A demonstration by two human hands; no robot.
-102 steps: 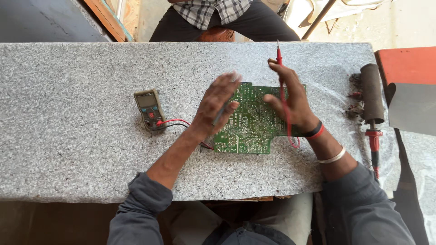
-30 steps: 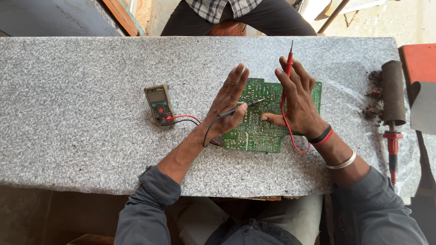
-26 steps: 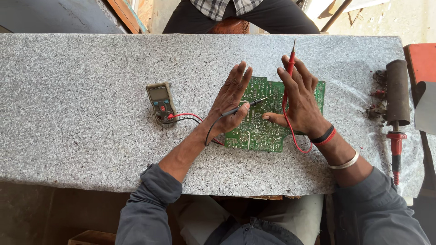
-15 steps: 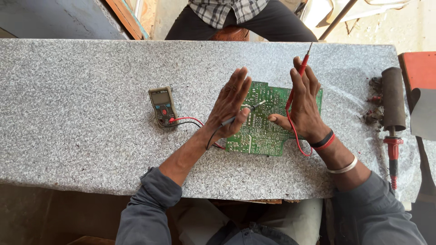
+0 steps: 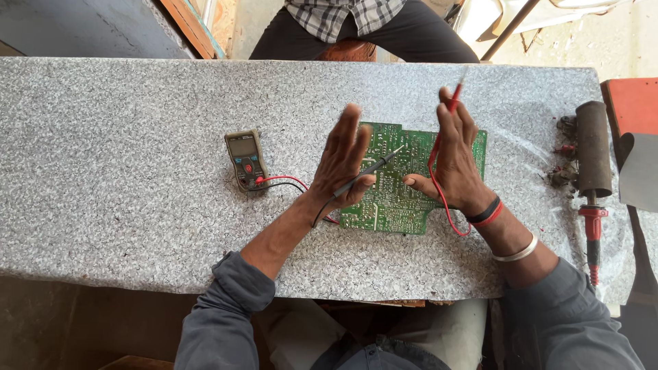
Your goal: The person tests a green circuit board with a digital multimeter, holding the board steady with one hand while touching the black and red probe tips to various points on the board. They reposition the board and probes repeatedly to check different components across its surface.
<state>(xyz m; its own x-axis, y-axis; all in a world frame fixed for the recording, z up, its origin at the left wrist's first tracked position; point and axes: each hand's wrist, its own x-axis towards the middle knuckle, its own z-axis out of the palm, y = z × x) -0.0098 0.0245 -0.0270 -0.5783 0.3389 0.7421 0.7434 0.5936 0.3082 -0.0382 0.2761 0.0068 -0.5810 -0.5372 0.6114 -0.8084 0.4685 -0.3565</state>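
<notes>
Over the board (image 5: pixel 404 185), left hand (image 5: pixel 343 164) pinches a black probe (image 5: pixel 367 171) between thumb and palm, fingers spread; probe's long axis runs 8 to 2 o'clock, tip on the board near its centre. Right hand (image 5: pixel 456 164) holds a red probe (image 5: pixel 452 103) along its upright fingers, tip toward 12 o'clock, clear of the board. Board lies flat on the slab (image 5: pixel 123 205), between both hands. Meter (image 5: pixel 245 159) sits at 9 o'clock from the left hand, leads trailing to it.

On the stone table (image 5: pixel 103 171), the multimeter (image 5: pixel 246 159) lies left of the circuit board (image 5: pixel 404 185), with what may be a soldering tool (image 5: pixel 593 171) well apart at the right end.
</notes>
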